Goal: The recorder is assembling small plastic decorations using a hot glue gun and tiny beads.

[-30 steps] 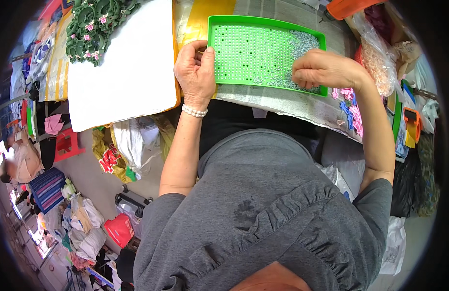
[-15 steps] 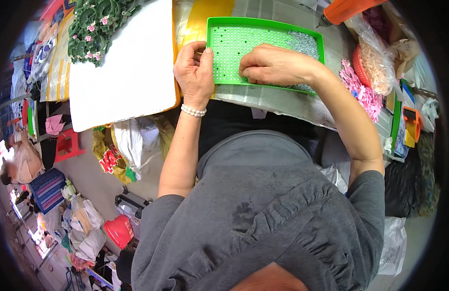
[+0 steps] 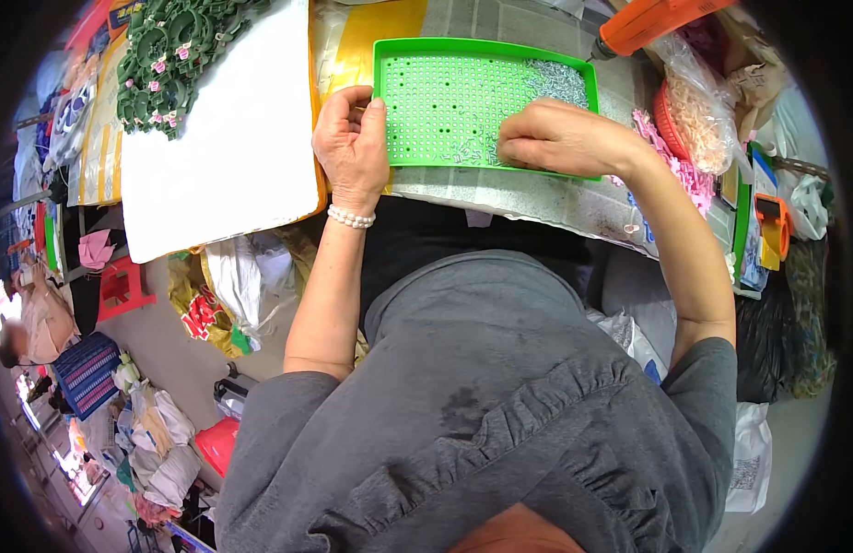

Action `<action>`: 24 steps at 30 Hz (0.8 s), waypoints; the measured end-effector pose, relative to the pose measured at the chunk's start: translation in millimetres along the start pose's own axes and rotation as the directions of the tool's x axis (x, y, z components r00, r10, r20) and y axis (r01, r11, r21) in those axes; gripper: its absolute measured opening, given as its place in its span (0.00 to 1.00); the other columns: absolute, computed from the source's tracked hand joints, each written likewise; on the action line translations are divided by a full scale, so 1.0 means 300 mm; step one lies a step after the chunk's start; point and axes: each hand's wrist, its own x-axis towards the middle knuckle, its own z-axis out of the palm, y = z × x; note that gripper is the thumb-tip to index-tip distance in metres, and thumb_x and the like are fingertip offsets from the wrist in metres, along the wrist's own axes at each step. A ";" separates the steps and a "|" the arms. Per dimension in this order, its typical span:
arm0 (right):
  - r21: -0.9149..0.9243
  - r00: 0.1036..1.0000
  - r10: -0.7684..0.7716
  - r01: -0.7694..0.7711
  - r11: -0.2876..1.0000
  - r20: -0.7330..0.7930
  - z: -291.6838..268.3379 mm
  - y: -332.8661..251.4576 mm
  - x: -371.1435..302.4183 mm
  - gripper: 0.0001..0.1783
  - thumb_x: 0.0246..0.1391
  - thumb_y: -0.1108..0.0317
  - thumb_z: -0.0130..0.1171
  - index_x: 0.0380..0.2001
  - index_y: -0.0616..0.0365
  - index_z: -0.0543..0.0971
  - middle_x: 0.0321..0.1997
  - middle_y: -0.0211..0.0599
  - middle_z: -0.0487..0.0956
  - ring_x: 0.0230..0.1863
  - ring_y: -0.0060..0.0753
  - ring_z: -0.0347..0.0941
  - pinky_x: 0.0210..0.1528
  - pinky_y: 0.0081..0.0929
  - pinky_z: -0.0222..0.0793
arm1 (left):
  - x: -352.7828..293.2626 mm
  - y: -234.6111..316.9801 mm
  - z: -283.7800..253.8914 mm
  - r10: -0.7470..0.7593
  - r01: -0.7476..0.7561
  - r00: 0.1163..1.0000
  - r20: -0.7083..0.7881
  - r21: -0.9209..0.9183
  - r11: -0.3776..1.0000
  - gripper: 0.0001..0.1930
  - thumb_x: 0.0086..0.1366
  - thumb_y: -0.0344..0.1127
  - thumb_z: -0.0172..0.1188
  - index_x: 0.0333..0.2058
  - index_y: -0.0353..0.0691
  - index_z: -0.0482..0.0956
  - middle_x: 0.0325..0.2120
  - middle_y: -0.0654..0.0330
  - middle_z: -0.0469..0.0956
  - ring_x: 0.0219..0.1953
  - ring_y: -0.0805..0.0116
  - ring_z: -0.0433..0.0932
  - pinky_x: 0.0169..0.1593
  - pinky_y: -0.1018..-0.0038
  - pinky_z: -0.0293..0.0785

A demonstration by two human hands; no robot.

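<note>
A shallow bright green tray [image 3: 413,103] with a perforated bottom lies on the table in front of me. Small silver pieces that look like screws [image 3: 563,83] are heaped in its far right corner, and a few are scattered along its near side. My left hand [image 3: 355,143] grips the tray's left wall, thumb and fingers closed on the rim. Over the near right part of the tray, my right hand [image 3: 565,136] has its fingers curled down to the bottom among the loose pieces. The fingertips are hidden, so what they hold cannot be made out.
A white board [image 3: 228,138] carries dark green plastic parts with pink flowers [image 3: 173,60]. An orange power tool [image 3: 661,23] lies beyond the tray's right corner. Pink plastic parts [image 3: 689,180] and a bagged red basket [image 3: 668,120] stand at the right. A red stool [image 3: 124,288] is lower left.
My right hand has moved right along the tray's near side, uncovering scattered silver pieces. My left hand stays on the left wall. The whole view has shifted slightly.
</note>
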 end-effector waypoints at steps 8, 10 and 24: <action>0.085 0.968 -0.227 0.237 0.968 -0.108 0.027 -0.107 0.171 0.14 0.57 0.63 0.49 0.34 0.65 0.77 0.25 0.40 0.76 0.30 0.37 0.72 0.37 0.32 0.69 | 0.001 -0.001 0.003 -0.008 0.008 1.000 -0.007 -0.046 0.999 0.05 0.58 0.25 0.60 0.34 0.33 0.77 0.23 0.65 0.76 0.23 0.79 0.71 0.29 0.81 0.70; 0.250 0.975 -0.209 0.222 0.943 -0.078 0.043 -0.112 0.210 0.14 0.58 0.63 0.49 0.33 0.66 0.76 0.26 0.38 0.76 0.28 0.30 0.71 0.35 0.28 0.70 | 0.001 0.001 -0.006 -0.033 0.034 0.999 0.028 -0.026 0.999 0.06 0.60 0.25 0.59 0.36 0.32 0.77 0.26 0.65 0.76 0.28 0.79 0.72 0.34 0.81 0.71; 0.296 0.994 0.040 -0.069 0.953 0.103 -0.030 0.070 -0.033 0.17 0.59 0.60 0.49 0.32 0.66 0.77 0.28 0.38 0.78 0.31 0.29 0.74 0.36 0.28 0.71 | -0.001 0.007 0.001 -0.003 0.003 1.000 -0.003 -0.014 1.000 0.05 0.58 0.25 0.61 0.34 0.32 0.77 0.23 0.65 0.75 0.23 0.80 0.70 0.29 0.81 0.69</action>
